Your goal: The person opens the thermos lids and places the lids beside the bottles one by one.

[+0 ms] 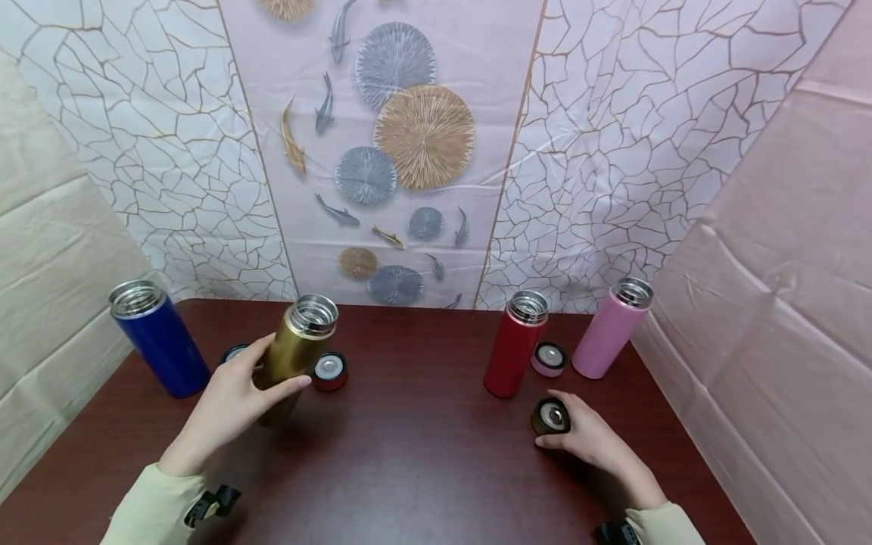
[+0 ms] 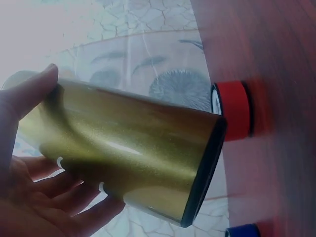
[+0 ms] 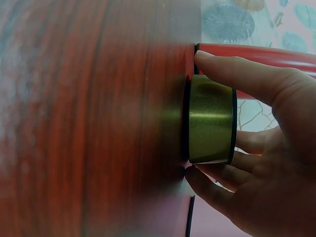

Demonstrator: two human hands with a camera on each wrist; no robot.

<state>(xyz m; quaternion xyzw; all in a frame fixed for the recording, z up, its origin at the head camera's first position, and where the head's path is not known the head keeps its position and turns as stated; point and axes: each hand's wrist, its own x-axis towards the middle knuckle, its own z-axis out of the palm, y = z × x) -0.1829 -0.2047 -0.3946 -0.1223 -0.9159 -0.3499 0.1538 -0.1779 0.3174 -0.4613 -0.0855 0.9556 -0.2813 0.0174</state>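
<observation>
My left hand [image 1: 228, 405] grips a gold vacuum flask [image 1: 294, 356] around its body. It is lidless and tilted, its steel mouth up; in the left wrist view the black base of the gold flask [image 2: 133, 148] shows above the table. Close behind that flask lies a red lid [image 1: 330, 372], inner side up. A blue lid [image 1: 235, 351] is mostly hidden behind my left hand. On the right, my right hand [image 1: 594, 435] holds a gold lid [image 3: 212, 121] between thumb and fingers, down at the tabletop, inner side up.
An open blue flask [image 1: 160, 341] stands at the far left. At the right stand an open red flask [image 1: 512, 352] and an open pink flask [image 1: 609, 333], with a pink lid [image 1: 548, 359] between them. Patterned cloth [image 1: 409, 227] hangs behind the dark wooden table [image 1: 422, 454].
</observation>
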